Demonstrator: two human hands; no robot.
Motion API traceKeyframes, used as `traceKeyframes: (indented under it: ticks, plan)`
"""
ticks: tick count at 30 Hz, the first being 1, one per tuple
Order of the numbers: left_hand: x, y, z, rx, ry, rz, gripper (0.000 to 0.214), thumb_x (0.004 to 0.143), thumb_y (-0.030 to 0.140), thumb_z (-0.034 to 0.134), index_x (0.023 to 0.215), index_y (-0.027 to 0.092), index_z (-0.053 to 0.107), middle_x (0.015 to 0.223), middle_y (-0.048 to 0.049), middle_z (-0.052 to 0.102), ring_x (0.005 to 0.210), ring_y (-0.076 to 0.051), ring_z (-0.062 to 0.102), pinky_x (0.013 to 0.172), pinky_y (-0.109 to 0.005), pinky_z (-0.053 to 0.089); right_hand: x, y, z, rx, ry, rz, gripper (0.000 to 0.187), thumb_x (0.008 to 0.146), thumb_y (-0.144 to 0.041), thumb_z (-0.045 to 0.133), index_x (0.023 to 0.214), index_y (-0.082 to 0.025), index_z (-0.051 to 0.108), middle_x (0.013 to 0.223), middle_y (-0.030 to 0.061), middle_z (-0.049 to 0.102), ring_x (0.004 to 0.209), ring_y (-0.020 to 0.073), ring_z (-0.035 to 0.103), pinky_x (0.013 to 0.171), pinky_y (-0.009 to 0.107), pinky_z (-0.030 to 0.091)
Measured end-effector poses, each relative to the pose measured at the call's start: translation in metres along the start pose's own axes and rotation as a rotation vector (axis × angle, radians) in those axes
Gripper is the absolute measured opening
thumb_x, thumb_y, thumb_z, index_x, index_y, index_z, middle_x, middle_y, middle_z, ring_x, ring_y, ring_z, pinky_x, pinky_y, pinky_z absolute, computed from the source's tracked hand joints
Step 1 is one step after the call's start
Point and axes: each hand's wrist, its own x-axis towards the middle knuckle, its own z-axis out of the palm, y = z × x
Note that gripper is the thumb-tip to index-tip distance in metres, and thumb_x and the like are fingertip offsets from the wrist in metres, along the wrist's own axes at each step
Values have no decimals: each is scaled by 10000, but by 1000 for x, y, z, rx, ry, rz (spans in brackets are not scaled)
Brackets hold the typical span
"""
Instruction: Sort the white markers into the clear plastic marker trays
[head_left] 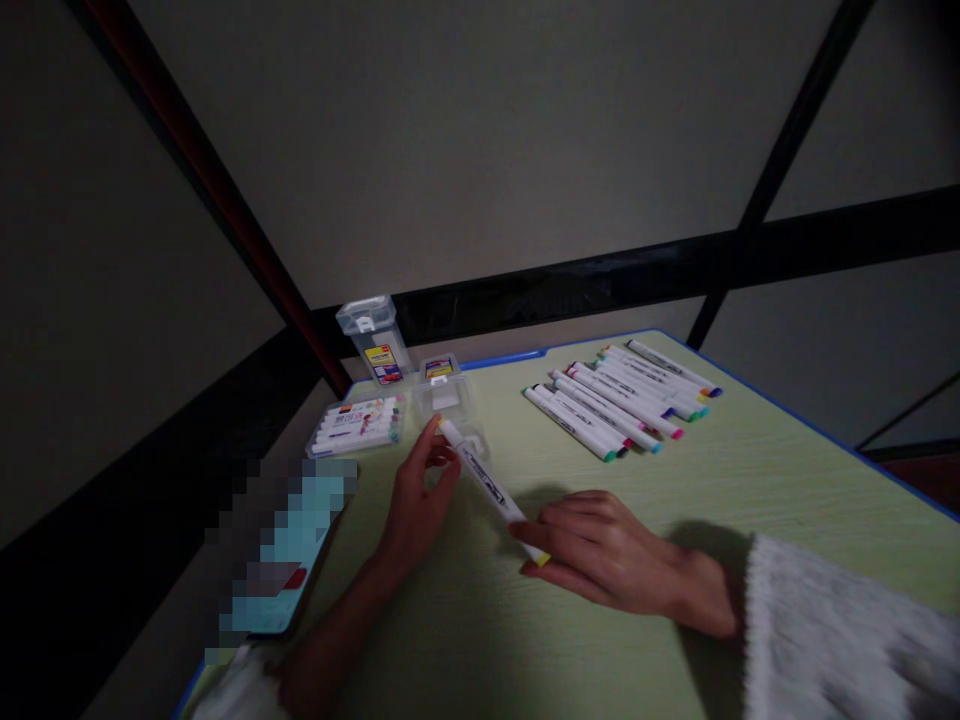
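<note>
A white marker point(487, 485) with yellow ends and black print slants above the table. Its near end is pinched between the thumb and fingers of my right hand point(611, 550). My left hand point(420, 490) is at the far yellow end, index fingertip against it and thumb close to its side. To the right, several white markers point(592, 410) with coloured ends lie side by side in a slanted row. Just beyond my left fingers stands a small clear plastic box point(442, 395) with a latch, partly hidden by them.
A taller clear box point(379, 345) with a label stands at the back left. In front of it lies a flat pack of markers point(358, 425). A phone point(300, 560), its screen blurred out, rests at the left edge. The greenish table point(787, 520) has a blue rim, with wall panels behind.
</note>
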Motion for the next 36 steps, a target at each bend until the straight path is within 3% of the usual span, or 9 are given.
traceKeyframes:
  ticks: [5, 12, 18, 22, 31, 36]
  plan:
    - [-7, 4, 2, 29, -66, 55, 663, 767, 174, 502, 1355, 219, 199, 1010, -34, 591, 865, -137, 534, 838, -304, 401, -1, 1, 1, 6, 7, 4, 294, 927, -310, 333, 947, -126, 562, 667, 18, 623, 548, 125, 563, 501, 258, 417]
    - [-14, 15, 3, 198, -249, 231, 499, 737, 142, 521, 1227, 211, 448, 1023, -50, 598, 835, -145, 527, 806, -304, 426, -3, 3, 2, -5, -36, 33, 271, 919, -311, 355, 969, -150, 567, 657, 2, 586, 528, 120, 529, 479, 252, 387]
    - [-23, 19, 7, 255, -423, 296, 478, 749, 166, 500, 1223, 195, 450, 998, -63, 600, 908, -164, 546, 868, -328, 419, 1, 3, 0, 9, -88, 105, 319, 931, -311, 306, 1050, -142, 549, 686, 17, 570, 574, 127, 541, 498, 245, 399]
    - [-26, 21, 6, 285, -505, 318, 557, 706, 167, 521, 1252, 192, 414, 1158, -88, 542, 1052, -205, 504, 930, -355, 385, 2, 3, -1, 28, -95, 115, 325, 937, -279, 275, 1089, -146, 530, 722, 27, 581, 619, 129, 556, 525, 241, 414]
    - [-27, 19, 1, 282, -563, 361, 666, 680, 335, 599, 1284, 173, 372, 1225, -118, 489, 1146, -245, 428, 979, -384, 335, 4, 0, -2, 52, -83, 96, 298, 926, -208, 283, 1074, -141, 534, 790, 41, 612, 650, 129, 573, 541, 238, 432]
    - [-26, 19, 1, 268, -560, 360, 642, 703, 317, 588, 1290, 183, 364, 1226, -110, 492, 1139, -237, 435, 981, -379, 331, 3, 1, -3, 45, -109, 97, 305, 917, -186, 280, 1110, -138, 512, 779, 41, 599, 633, 128, 557, 547, 238, 434]
